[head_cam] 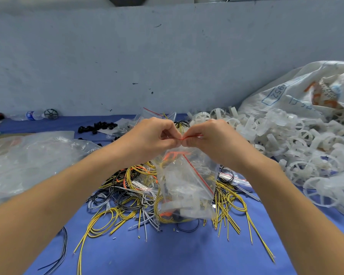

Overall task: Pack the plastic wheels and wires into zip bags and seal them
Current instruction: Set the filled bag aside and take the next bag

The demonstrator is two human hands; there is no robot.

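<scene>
Blue cloth-covered table [187,255] against a pale wall: left hand [153,137] and right hand [213,139] meet thumb to thumb, both pinching the red-striped top edge of a clear plastic zip bag [187,185] holding wheels and wires, tangled yellow, black and grey wires [127,195] beneath the bag, translucent white plastic wheels [286,145] heaped to its right.

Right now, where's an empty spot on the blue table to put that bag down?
The bare blue cloth nearest you, just below the wire pile, is free. Crowded: the wire pile in the middle, white wheels on the right, clear plastic heap on the left.
</scene>
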